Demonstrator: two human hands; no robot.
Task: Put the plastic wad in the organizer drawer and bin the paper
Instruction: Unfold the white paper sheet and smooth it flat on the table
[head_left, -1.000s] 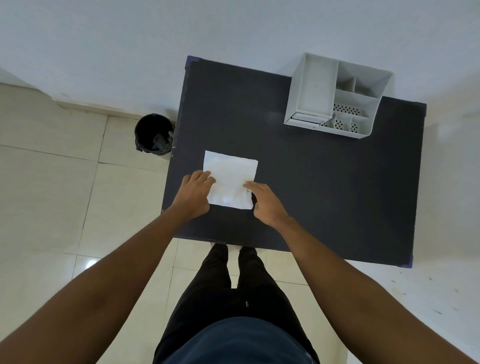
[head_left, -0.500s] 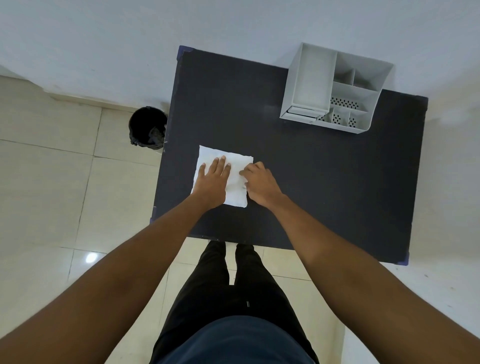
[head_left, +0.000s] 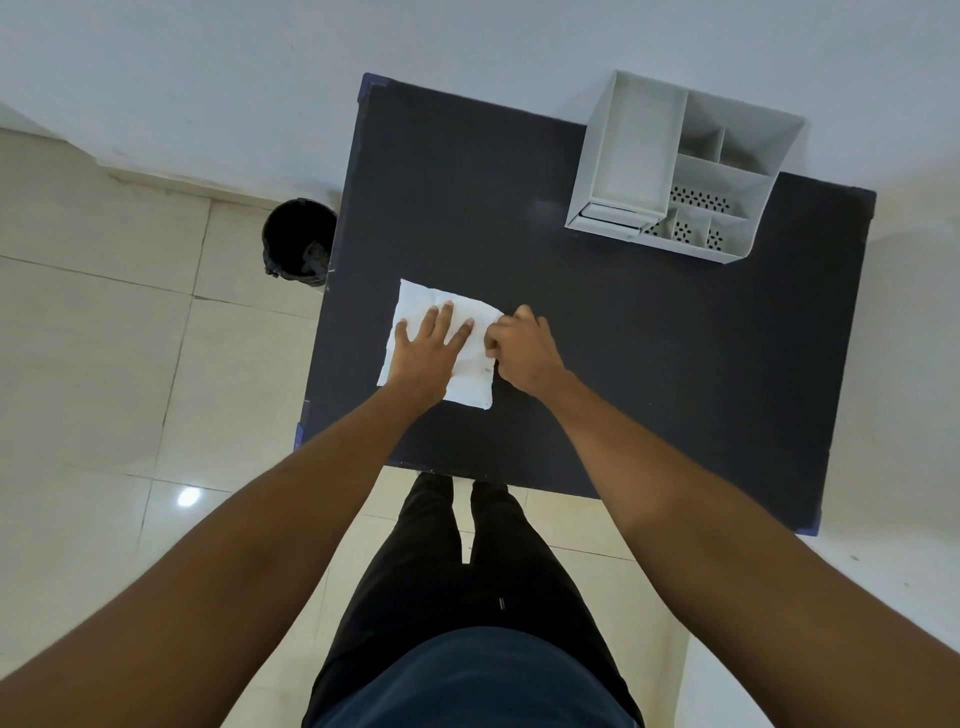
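A white sheet of paper (head_left: 423, 301) lies on the left part of the dark table (head_left: 649, 338). My left hand (head_left: 423, 353) rests flat on the sheet with fingers spread. My right hand (head_left: 522, 348) pinches the sheet's right edge, fingers curled. The grey organizer (head_left: 675, 166) stands at the table's far right, its small drawer (head_left: 610, 215) at the front left looking pushed in. A black bin (head_left: 298, 241) sits on the floor by the table's left edge. No plastic wad is visible; the sheet and my hands may hide it.
A white wall runs behind the table. Pale floor tiles (head_left: 104, 364) lie to the left and below. My legs (head_left: 467, 571) stand at the table's near edge. The organizer has several open compartments, some with perforated floors.
My left hand slid from the sheet's near-left corner onto its middle and spread flat. My right hand moved up along the right edge and curled onto it. The sheet now looks creased.
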